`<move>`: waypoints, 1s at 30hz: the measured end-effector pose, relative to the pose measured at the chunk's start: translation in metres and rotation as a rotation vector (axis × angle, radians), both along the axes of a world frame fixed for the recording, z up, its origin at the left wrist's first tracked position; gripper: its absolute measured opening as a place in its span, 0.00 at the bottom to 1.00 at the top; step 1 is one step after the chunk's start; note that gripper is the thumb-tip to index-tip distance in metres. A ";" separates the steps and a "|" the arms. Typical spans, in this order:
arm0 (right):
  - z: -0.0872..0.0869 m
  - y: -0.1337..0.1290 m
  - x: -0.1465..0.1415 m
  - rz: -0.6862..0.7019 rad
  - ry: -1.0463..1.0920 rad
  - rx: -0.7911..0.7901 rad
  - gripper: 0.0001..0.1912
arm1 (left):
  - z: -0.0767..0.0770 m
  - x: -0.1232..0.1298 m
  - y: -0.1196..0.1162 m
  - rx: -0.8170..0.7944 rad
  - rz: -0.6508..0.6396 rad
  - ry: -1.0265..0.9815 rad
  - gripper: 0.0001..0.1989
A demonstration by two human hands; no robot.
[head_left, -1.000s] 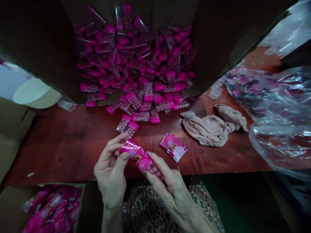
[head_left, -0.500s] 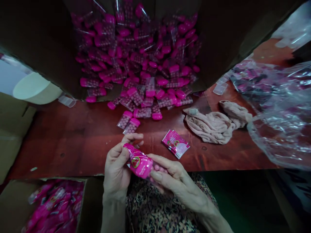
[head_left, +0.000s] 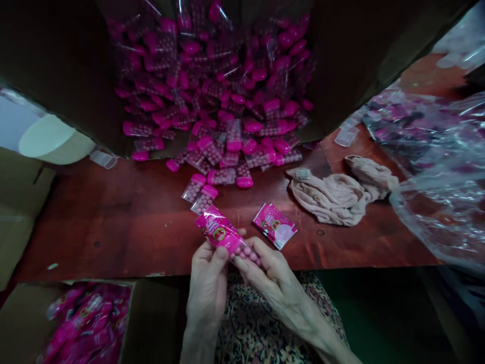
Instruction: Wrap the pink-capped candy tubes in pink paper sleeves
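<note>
**Held item:** one clear tube of pink beads [head_left: 223, 232] with a glossy pink printed sleeve over its upper part and the beads showing at its lower end. It lies aslant between both hands, above the front edge of the red-brown wooden tabletop [head_left: 113, 217].

**Left hand** [head_left: 206, 283]: grip clenched around the tube from below, thumb [head_left: 222, 254] pressed against the sleeve's lower edge.

**Right hand** [head_left: 276, 283]: grip closed on the bead-filled end, fingers [head_left: 252, 247] wrapped over it from the right.

**Nearby on the tabletop:** two loose pink-capped tubes [head_left: 199, 194] just beyond the held tube; a small stack of flat pink sleeves [head_left: 275, 226] just to its right, near the right hand.

**Further off:** a heap of pink-capped tubes [head_left: 208, 86] in a dark-lined cardboard carton, spilling forward; a crumpled beige cloth [head_left: 333, 197]; a clear plastic bag [head_left: 435, 192].

**Below:** a cardboard box of pink packets [head_left: 87, 323] at lower left; a patterned garment [head_left: 242, 323] beneath the hands.
</note>
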State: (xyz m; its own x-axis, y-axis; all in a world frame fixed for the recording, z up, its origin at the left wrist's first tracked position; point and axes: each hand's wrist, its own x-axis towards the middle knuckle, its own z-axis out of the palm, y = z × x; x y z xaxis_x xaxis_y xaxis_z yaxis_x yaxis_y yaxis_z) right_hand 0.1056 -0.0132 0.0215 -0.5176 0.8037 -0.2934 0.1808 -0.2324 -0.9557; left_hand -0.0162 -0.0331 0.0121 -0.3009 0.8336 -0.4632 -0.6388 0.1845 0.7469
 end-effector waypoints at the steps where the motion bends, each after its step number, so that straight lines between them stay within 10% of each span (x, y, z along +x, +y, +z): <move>1: -0.001 -0.001 0.000 0.002 -0.017 0.001 0.11 | 0.001 0.002 -0.001 -0.018 -0.026 -0.011 0.13; 11: 0.010 -0.015 -0.001 -0.086 -0.051 0.243 0.12 | 0.007 0.002 -0.008 -0.011 -0.175 -0.011 0.11; 30: 0.015 -0.020 -0.010 0.013 -0.249 0.217 0.16 | 0.012 0.007 -0.011 0.147 -0.195 -0.065 0.06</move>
State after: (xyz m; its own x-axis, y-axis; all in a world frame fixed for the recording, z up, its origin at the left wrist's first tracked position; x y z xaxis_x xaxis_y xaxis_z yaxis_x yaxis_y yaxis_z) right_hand 0.0956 -0.0336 0.0364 -0.4617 0.8554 -0.2348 0.4170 -0.0243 -0.9086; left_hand -0.0092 -0.0446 0.0236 -0.1017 0.9327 -0.3460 -0.6494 0.2013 0.7333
